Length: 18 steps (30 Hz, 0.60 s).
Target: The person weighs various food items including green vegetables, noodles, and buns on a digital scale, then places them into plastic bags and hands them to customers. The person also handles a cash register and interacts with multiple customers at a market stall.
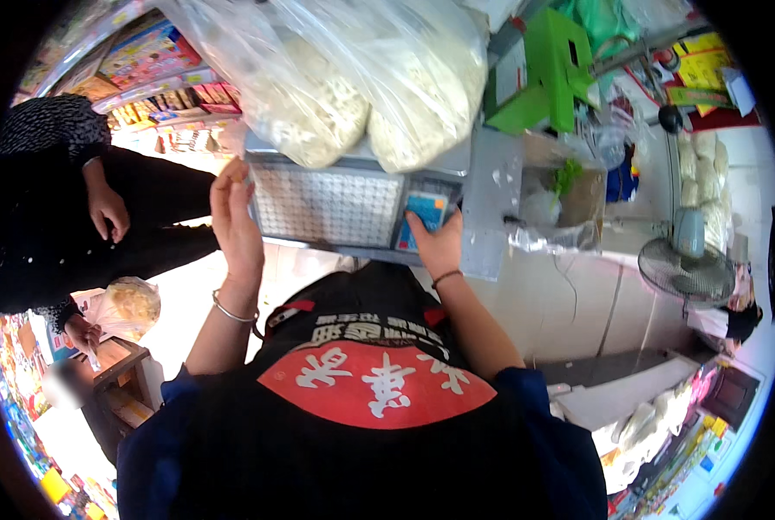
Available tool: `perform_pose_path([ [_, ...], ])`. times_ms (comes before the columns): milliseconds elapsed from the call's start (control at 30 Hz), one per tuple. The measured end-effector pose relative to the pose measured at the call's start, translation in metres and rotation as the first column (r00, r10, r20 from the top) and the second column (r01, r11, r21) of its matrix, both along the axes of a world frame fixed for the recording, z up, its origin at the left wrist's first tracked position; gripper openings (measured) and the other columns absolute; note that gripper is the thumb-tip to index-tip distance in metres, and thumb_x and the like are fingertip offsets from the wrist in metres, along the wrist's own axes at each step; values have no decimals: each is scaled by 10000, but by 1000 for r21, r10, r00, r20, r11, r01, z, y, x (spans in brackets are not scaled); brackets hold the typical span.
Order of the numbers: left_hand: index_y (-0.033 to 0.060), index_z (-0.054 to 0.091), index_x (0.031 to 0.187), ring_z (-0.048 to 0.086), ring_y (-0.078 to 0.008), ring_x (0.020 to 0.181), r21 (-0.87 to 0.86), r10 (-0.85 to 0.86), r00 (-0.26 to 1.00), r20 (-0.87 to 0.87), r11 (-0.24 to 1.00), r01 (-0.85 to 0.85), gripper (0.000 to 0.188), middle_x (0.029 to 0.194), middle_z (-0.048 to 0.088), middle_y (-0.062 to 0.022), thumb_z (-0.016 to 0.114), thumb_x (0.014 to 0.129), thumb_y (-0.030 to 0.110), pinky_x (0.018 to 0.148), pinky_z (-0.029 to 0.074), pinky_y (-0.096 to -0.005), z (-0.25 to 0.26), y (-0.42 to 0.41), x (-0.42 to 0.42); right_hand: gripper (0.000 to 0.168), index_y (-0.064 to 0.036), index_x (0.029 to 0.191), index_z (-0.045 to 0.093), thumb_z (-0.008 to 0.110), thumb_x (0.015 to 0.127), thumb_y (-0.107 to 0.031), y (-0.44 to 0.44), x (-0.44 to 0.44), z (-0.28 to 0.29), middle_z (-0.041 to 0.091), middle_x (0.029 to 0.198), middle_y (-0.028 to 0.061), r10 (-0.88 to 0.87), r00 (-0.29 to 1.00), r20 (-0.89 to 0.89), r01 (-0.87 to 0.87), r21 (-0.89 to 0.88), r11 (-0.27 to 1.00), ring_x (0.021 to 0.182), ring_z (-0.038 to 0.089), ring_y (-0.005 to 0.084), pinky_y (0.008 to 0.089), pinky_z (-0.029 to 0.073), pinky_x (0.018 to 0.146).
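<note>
A keypad with rows of pale keys, part of what looks like a shop weighing scale, lies in front of me. Over its far side rest clear plastic bags filled with a pale, lumpy food that I cannot identify. My left hand is raised at the keypad's left edge, holding nothing visible. At the right end, my right hand has its thumb over a blue panel. Whether it grips anything there cannot be made out.
A green metal device stands at the back right, near a cardboard box with greens. Further right is a fan. To the left, a person in dark clothes holds a plastic bag. Packaged goods fill shelves behind.
</note>
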<state>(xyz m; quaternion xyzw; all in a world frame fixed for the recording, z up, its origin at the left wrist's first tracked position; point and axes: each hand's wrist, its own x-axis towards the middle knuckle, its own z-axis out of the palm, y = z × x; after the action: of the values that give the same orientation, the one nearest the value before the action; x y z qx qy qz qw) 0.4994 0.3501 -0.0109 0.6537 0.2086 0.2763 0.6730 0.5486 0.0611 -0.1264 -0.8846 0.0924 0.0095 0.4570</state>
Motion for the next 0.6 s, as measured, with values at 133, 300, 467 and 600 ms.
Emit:
perform_pose_path([
  [133,36,466,1299,466,-171,1224,75,-12,996,92,997,5,310,1330,480,-69,442,1010,145,1029,372,-332,21,8,9,833,122,1294,410,825,714,-308,-7,1,-8,520,1226,242,-29,998,58,21,138,990,1154,505,330,391,397,1000],
  [300,-61,214,1460,376,-273,1330,378,1,997,77,925,-30,891,1460,339,-230,732,842,317,1088,317,-378,95,33,82,259,-36,1027,611,712,857,-203,-20,0,23,624,911,67,-204,970,-134,244,524,816,758,560,140,285,452,659],
  [467,-83,182,1458,453,-270,1253,185,-80,997,15,980,76,1054,1381,425,-232,809,749,382,1025,388,-334,119,82,172,134,-93,900,640,679,894,-221,5,19,48,597,732,19,-34,844,-535,516,793,325,608,532,125,279,432,537],
  [600,-64,488,1286,613,-169,949,24,-232,973,8,972,232,686,1094,633,-134,770,803,333,804,494,-270,115,89,209,128,-104,861,598,687,887,-193,23,25,42,605,715,23,-88,855,-511,518,834,189,583,534,123,279,433,528],
])
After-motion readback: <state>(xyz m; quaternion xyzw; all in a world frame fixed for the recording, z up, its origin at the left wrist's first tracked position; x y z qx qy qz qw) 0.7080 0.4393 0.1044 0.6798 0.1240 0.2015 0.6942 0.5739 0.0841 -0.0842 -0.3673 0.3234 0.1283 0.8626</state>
